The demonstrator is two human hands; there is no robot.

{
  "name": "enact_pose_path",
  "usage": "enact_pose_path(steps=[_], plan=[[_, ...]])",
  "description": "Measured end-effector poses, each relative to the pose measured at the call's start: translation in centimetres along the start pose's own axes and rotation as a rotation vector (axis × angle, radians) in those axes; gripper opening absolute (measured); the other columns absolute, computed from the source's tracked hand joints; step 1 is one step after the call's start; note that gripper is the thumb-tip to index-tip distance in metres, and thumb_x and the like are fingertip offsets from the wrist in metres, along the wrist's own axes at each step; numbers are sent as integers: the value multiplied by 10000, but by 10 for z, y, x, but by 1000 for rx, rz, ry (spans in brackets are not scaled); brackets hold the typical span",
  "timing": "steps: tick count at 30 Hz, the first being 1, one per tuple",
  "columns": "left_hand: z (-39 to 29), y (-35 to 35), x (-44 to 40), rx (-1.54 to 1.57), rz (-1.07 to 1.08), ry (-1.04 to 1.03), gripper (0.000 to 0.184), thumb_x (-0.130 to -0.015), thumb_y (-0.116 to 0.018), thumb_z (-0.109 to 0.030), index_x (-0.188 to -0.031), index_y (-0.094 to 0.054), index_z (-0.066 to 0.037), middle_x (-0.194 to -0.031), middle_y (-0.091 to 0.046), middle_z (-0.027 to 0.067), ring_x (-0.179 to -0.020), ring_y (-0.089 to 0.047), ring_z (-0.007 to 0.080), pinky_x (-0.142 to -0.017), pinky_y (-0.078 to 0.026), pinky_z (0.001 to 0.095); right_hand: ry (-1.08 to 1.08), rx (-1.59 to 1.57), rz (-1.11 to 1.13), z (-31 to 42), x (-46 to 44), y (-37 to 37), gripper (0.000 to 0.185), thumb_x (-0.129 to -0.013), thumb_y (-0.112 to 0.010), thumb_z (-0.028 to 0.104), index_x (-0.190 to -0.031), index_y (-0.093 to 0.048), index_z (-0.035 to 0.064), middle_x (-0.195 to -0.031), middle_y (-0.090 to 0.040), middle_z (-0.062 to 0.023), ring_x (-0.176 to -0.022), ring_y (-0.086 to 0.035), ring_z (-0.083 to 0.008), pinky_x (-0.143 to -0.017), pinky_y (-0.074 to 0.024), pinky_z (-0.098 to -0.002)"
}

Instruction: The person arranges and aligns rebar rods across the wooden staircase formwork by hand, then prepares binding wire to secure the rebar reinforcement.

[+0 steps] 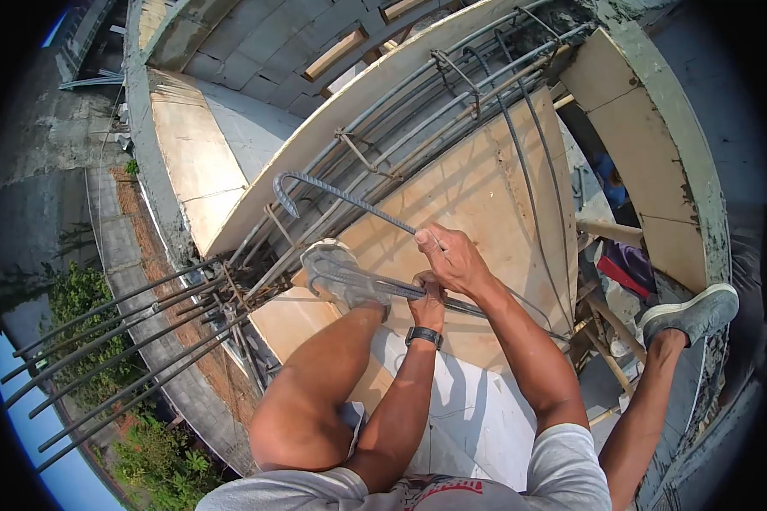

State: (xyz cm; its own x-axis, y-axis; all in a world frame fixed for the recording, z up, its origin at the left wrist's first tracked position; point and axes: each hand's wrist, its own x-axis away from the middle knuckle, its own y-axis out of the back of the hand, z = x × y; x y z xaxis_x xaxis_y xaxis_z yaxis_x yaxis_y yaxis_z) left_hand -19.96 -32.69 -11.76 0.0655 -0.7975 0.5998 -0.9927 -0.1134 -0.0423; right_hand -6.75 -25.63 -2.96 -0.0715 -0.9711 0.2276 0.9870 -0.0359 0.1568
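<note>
My right hand (456, 259) is closed around a hooked rebar (349, 198), whose bent end points to the upper left, above the beam's rebar cage (383, 157). Just below it, my left hand (429, 294), with a black watch on the wrist, is wrapped round a bundle of rebars (392, 287). These bars run from over my left shoe (337, 271) past the hand to the lower right. Both hands hang above the tan plywood formwork panel (460, 209). How many bars the left hand grips is hidden by its fingers.
Long rebar ends (119, 341) stick out at the left, over a drop to the paved ground (111, 221). My right shoe (690, 315) rests near a concrete edge at the right. Two loose rebars (524, 183) cross the panel. Wooden props (609, 328) stand in a gap.
</note>
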Motion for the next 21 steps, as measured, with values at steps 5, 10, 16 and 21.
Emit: enact_pose_path(steps=[5,10,16,21], plan=[[-4,41,-11,-38,-179,266,717,-1020,-400,-646,-1151,-642,16,-705,-529,9,-630,-465,114,-626,-425,272,-52,133,-36,-32,8,-9,428,-1043,-487,431,-938,-582,27,-721,-589,-255,-747,-577,-489,-661,-440,-526],[-2,36,-13,54,-84,305,562,-947,-584,-616,-1024,-579,-59,-768,-546,16,-630,-516,128,-613,-493,281,-164,187,-23,-16,16,-27,501,-1021,-456,502,-1020,-677,52,-818,-695,-231,-829,-673,-461,-766,-519,-546],[-1,41,-14,-101,-137,345,445,-953,-615,-485,-1044,-590,-51,-857,-587,34,-709,-567,146,-660,-530,297,-54,136,-22,-2,18,-65,541,-1000,-484,494,-829,-709,32,-773,-680,-254,-801,-671,-464,-766,-526,-532],[-1,51,-19,-213,-118,362,352,-958,-642,-377,-1062,-599,-43,-932,-621,49,-774,-610,162,-699,-561,311,-106,224,-38,-8,7,-65,548,-1001,-482,505,-845,-707,29,-767,-679,-253,-796,-670,-473,-748,-531,-533]])
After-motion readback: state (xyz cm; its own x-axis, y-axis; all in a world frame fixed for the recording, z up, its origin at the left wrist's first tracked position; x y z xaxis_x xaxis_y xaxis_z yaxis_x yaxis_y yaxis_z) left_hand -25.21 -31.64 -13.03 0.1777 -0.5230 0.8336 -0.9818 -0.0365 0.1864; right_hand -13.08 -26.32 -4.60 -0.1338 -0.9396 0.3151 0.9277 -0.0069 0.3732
